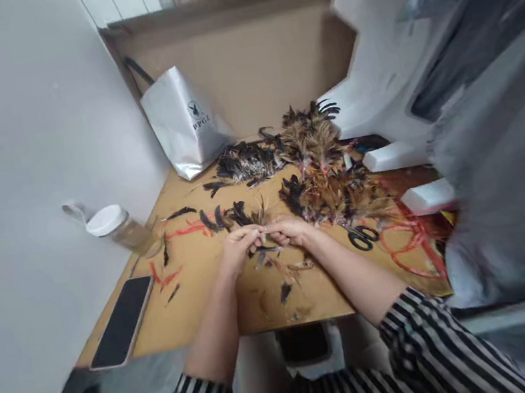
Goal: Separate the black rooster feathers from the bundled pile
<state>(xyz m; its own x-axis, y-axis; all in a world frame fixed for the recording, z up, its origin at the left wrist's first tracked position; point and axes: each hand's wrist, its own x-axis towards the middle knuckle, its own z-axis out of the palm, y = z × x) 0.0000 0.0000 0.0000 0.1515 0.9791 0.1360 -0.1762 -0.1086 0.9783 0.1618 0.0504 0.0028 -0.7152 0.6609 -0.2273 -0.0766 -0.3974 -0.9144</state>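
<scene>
From the hands, a smartphone (122, 323) lies at eight o'clock and black-handled scissors (364, 237) at three. The left hand (241, 246) and right hand (291, 229) meet, fingertips pinching a small feather bunch (260, 216). Brown-and-black feather bundles (333, 194) lie at two, a silver PPGZ bag (184, 125) at eleven.

With the silver bag (186, 125) taken as the landmark, one bag is counted. One jar (129, 233) with one white lid (107, 220) is seen nearer the wearer and to its left, and one phone (122, 323) beyond the jar, nearer still. To its right and nearer, one pair of scissors (362, 237) is counted. In front of it and to the right, one small feather bunch (258, 216) is held by two hands, one left hand (241, 242) and one right hand (291, 229). The overlapping brown feather bundles (338, 193) to its right cannot be counted.
</scene>
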